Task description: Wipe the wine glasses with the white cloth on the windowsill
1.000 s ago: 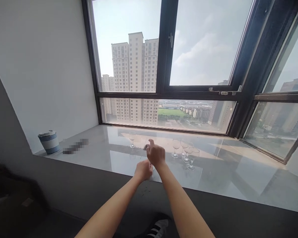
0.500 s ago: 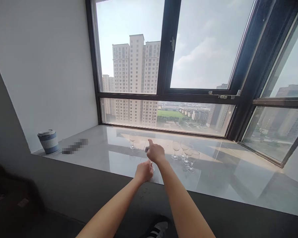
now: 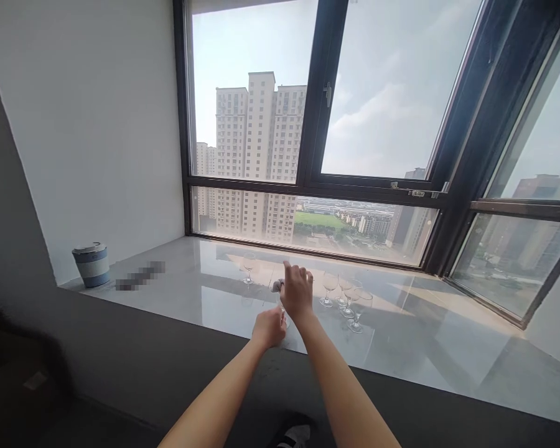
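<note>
Near the front edge of the sill, my left hand [image 3: 269, 327] is closed low around a clear stemmed glass [image 3: 286, 321]. Most of that glass is hidden behind my hands. Just above and to the right, my right hand [image 3: 297, 291] is raised at the glass's top, fingers curled. A bunched whitish-grey cloth [image 3: 277, 285] sticks out on its left side; how the fingers grip it is partly hidden. Another stemmed glass [image 3: 248, 270] stands upright farther back on the left. To the right of my hands, several similar glasses [image 3: 356, 312] stand close together.
The glossy grey sill [image 3: 233, 311] runs beneath a dark-framed window [image 3: 242, 185]. At the sill's left end a blue-and-white lidded cup [image 3: 92, 264] stands by the wall, with a blurred-out dark item [image 3: 140, 276] beside it. Its front edge drops off toward me.
My right hand has turned, its back now more upright and its fingers folded differently over the cloth. My left hand stays at the glass. The view has shifted slightly.
</note>
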### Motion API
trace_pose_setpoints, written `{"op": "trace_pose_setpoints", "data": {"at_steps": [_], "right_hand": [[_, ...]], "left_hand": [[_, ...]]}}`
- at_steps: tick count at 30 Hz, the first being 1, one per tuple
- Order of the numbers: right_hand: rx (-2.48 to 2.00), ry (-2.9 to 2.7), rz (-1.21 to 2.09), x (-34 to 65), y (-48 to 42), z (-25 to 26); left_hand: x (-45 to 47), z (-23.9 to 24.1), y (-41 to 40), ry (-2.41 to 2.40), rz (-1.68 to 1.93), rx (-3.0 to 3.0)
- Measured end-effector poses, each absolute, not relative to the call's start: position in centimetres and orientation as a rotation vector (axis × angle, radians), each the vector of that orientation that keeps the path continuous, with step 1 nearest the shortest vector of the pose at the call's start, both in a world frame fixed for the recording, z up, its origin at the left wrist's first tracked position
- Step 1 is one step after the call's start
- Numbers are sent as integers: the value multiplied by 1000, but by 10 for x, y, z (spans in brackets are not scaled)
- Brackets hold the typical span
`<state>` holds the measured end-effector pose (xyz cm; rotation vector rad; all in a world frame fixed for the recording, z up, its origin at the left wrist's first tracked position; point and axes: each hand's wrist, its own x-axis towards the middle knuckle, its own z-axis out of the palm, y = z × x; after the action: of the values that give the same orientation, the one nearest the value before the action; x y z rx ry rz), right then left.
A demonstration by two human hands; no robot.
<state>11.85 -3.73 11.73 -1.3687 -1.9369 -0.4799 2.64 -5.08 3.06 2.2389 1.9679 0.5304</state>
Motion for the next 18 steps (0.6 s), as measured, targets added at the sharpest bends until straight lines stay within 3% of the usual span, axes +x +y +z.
{"op": "trace_pose_setpoints", "data": {"at_steps": [18], "right_hand": [[-1341,-2029,-288,114,-53,104]], "left_hand": [[25,29,-46,1930,479,2217]]}}
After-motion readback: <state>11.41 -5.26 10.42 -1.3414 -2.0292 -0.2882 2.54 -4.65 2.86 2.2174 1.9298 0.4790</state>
